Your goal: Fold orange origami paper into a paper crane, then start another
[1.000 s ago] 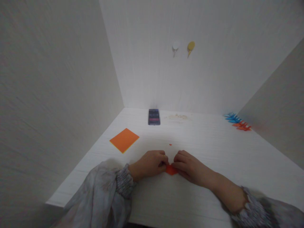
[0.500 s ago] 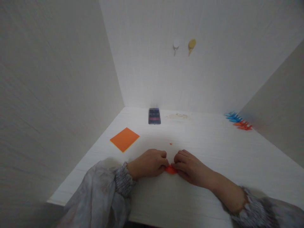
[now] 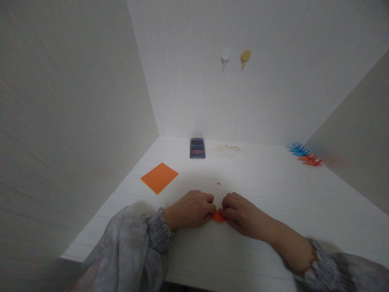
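Between my hands, low on the white table, lies a small folded piece of orange paper. My left hand grips its left side with curled fingers, and a ring shows on one finger. From the other side my right hand pinches the paper's right edge. Both sets of fingertips nearly meet over the paper and cover its upper part. Just beyond the hands is a tiny orange scrap. A stack of square orange paper with a yellow edge lies to the left of them.
A phone with a blurred screen is against the back wall. At the far right stand folded blue paper figures and orange paper figures. A white hook and a yellow hook are on the wall. Panels enclose the table on both sides.
Both hands stay at the orange paper with almost the same grip. The fingers have shifted only very slightly, and nothing else has moved.
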A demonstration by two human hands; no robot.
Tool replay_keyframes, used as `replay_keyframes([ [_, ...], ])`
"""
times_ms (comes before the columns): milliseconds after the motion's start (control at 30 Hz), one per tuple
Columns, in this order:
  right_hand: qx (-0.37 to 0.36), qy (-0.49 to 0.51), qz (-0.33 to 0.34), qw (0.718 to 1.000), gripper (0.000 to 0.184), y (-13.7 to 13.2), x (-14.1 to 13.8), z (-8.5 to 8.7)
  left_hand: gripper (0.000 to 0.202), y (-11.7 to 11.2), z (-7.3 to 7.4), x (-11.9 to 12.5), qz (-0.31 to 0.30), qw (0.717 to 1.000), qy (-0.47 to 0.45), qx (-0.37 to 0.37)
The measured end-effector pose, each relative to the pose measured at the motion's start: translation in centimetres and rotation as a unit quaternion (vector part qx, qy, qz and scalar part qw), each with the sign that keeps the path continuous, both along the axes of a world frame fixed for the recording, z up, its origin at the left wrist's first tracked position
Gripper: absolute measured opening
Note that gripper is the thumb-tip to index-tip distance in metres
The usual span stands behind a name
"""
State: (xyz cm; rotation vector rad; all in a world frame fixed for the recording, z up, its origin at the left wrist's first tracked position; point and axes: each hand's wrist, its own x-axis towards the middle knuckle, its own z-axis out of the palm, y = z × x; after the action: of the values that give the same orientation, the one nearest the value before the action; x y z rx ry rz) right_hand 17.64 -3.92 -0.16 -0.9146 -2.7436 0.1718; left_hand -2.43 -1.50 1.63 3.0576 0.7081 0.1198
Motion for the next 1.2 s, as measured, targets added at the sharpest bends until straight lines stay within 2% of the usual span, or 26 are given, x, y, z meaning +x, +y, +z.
replay_keyframes([
  [367,0.015,0.011,-0.009,1.000,0.015,-0.05,-0.20,-0.05,0.009,-0.03,0.17,0.10,-0.011,1.000,0.011,0.026],
  [833,0.041,-0.002,0.013,0.999,0.017,0.08,-0.13,0.05,0.013,-0.07,0.03,0.22,-0.029,0.998,0.018,0.060],
  [1200,0.061,-0.049,0.020,0.997,0.024,-0.08,-0.34,0.44,0.012,-0.23,-0.05,0.09,-0.028,0.999,0.010,0.040],
])
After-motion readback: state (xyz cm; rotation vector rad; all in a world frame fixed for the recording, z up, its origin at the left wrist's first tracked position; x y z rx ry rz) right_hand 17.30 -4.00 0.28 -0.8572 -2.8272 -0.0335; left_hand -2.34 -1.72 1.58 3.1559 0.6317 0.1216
